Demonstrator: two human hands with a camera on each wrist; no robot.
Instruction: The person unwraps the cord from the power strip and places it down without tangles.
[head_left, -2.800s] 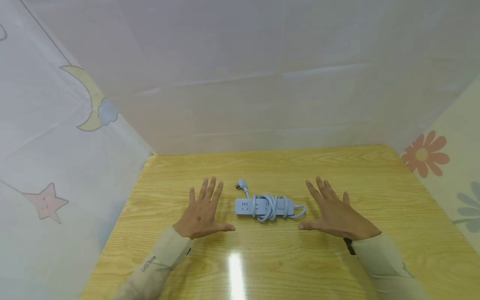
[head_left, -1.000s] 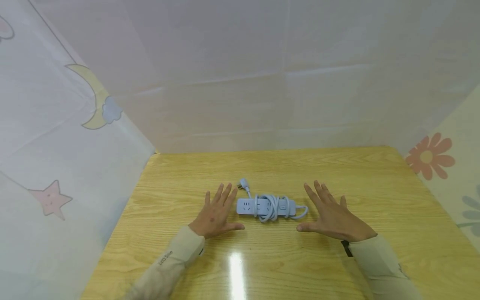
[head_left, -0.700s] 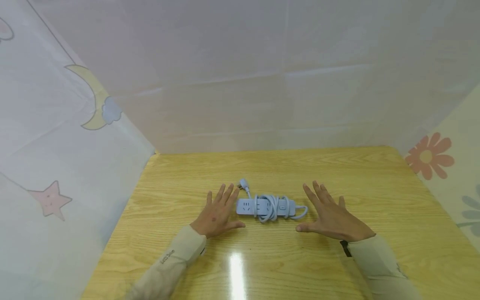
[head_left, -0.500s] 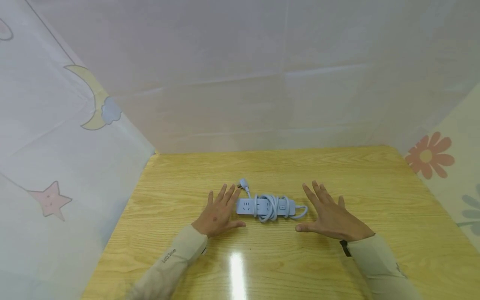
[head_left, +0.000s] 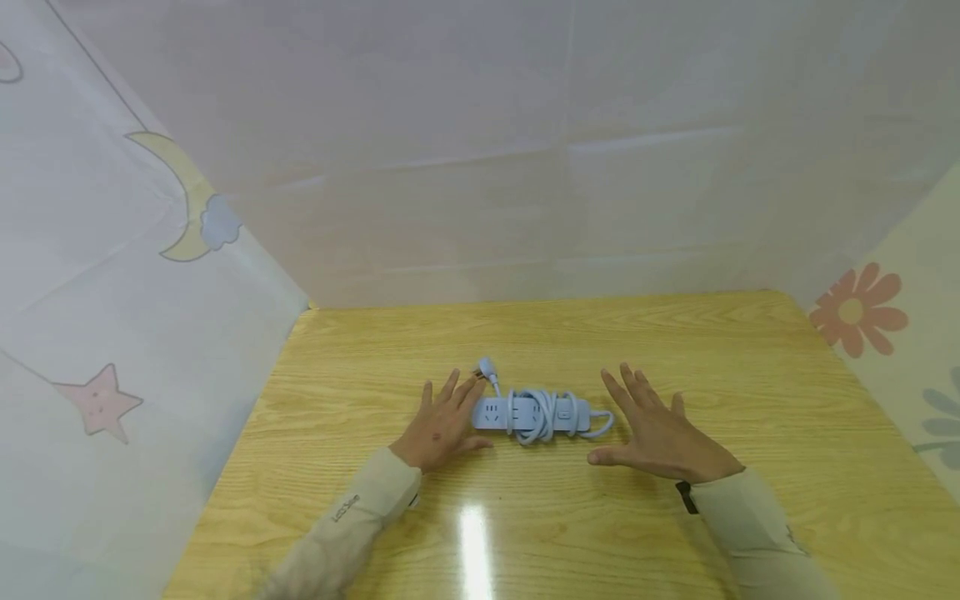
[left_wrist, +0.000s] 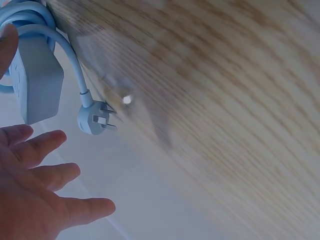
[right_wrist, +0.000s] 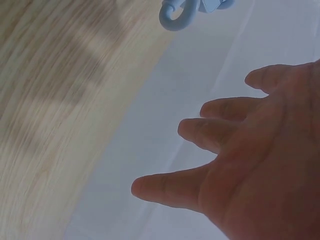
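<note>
A light blue power strip (head_left: 491,414) lies crosswise on the wooden table, its cord (head_left: 542,417) wound round the body. The plug (head_left: 487,367) sticks out behind its left end; in the left wrist view the plug (left_wrist: 93,117) shows its metal prongs. My left hand (head_left: 438,429) is spread at the strip's left end, fingers extended and thumb in front; whether it touches the strip I cannot tell. To the right, my right hand (head_left: 663,433) is spread and apart from the cord loop. In the right wrist view only that cord loop (right_wrist: 175,17) and a bit of the strip show.
The wooden table (head_left: 375,342) ends at a pale backdrop (head_left: 450,208) behind. Printed sheets with a moon (head_left: 183,196) and a red flower (head_left: 855,310) flank it left and right. A bright light reflection lies on the tabletop's front part.
My left hand has moved right, up to the strip's left end. My right hand has shifted slightly left toward the cord loop. The power strip stays where it was.
</note>
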